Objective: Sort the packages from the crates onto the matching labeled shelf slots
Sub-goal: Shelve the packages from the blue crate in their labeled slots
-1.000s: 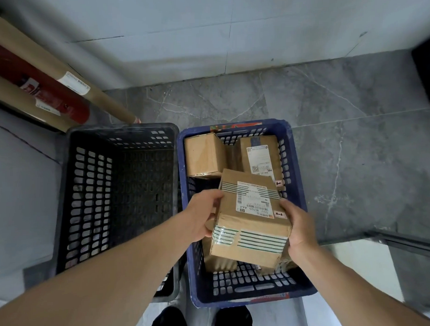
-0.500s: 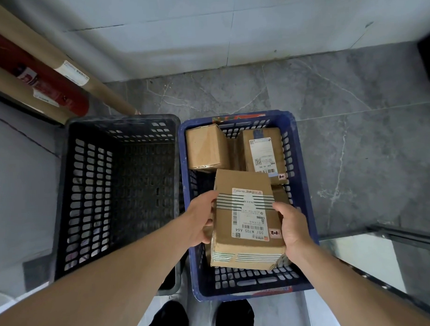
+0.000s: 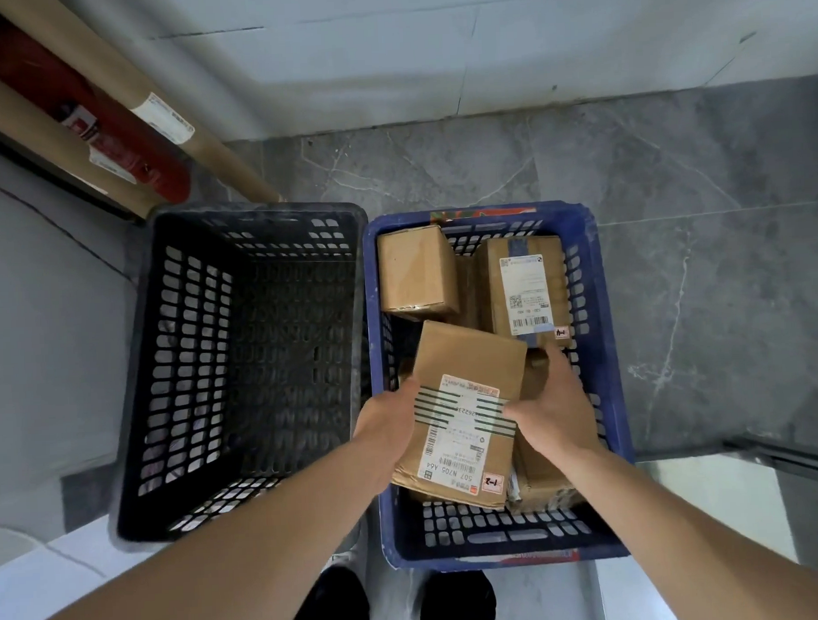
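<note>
A blue crate (image 3: 609,349) holds several cardboard packages. My left hand (image 3: 392,424) grips the left edge of a taped package (image 3: 467,372) that carries a shipping label and a small sticker marked 1-2. It is tilted above the crate's near half. My right hand (image 3: 556,411) lies just right of it with fingers stretched over a lower package (image 3: 538,488), and the thumb is near the held package's edge. Toward the far end lie a plain small package (image 3: 417,272) and a labeled package (image 3: 526,282).
An empty black crate (image 3: 138,365) stands against the blue one on the left. Brown paper rolls (image 3: 126,106) and a red cylinder (image 3: 113,139) lean at the upper left. A white wall is ahead, a metal bar (image 3: 783,459) on the right, and my shoes (image 3: 454,605) below.
The package turned so its label faces me and its near end dropped. My right hand left its right side and slid over the neighbouring package. The left hand kept its grip.
</note>
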`<state>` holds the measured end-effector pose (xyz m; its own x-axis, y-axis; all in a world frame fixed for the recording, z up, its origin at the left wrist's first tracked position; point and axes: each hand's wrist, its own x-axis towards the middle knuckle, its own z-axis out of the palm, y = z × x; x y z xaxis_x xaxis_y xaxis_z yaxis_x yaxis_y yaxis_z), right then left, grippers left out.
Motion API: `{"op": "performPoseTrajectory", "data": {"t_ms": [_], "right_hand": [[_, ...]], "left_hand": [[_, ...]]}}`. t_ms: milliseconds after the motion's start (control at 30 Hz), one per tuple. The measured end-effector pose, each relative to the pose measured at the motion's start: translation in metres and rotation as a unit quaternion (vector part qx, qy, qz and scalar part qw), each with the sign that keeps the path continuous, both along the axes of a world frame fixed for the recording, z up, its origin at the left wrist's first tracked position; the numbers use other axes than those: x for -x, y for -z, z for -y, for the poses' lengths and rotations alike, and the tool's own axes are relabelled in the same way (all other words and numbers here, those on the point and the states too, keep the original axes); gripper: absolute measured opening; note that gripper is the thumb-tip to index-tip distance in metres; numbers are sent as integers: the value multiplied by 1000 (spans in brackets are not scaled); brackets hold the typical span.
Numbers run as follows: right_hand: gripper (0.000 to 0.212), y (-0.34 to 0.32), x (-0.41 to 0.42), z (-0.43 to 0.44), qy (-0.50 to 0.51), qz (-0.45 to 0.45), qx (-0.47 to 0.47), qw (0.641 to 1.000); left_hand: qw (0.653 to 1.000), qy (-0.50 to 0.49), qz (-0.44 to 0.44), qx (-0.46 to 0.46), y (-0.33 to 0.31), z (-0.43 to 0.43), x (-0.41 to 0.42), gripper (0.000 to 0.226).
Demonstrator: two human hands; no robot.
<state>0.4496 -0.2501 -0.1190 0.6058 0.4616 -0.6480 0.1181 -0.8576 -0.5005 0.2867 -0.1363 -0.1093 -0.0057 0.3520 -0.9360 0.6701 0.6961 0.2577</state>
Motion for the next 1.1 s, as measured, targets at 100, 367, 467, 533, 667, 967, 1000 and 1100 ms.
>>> {"op": "performPoseTrajectory", "data": {"t_ms": [100,367,467,533,667,967,1000,1100], "right_hand": [[110,3,-9,-19,-91,24,-8,996],[87,1,-12,-42,-242,-35,49,968],[76,6,-9,-36,-267,-37,74,960],[69,11,-7,-29,-277,-39,104,954],[48,19,0,-14,-279,-38,94,955],[49,11,5,-2,-97,-47,63,992],[43,6,1,-6,-84,-32,60,994],[46,-9,-17,-11,-32,3,58,998]], "left_hand": [[996,1,-89,-19,3,13,8,62],[979,-99,-87,153,-2,33,9,77],[990,-50,-49,122,0,37,5,68],[996,-23,-53,68,5,37,1,57],[997,20,-77,14,11,38,-3,52],[997,54,-16,-61,-12,45,-18,49],[994,71,-9,-82,-18,41,-22,49],[979,126,29,-161,-37,32,-37,46]]}}
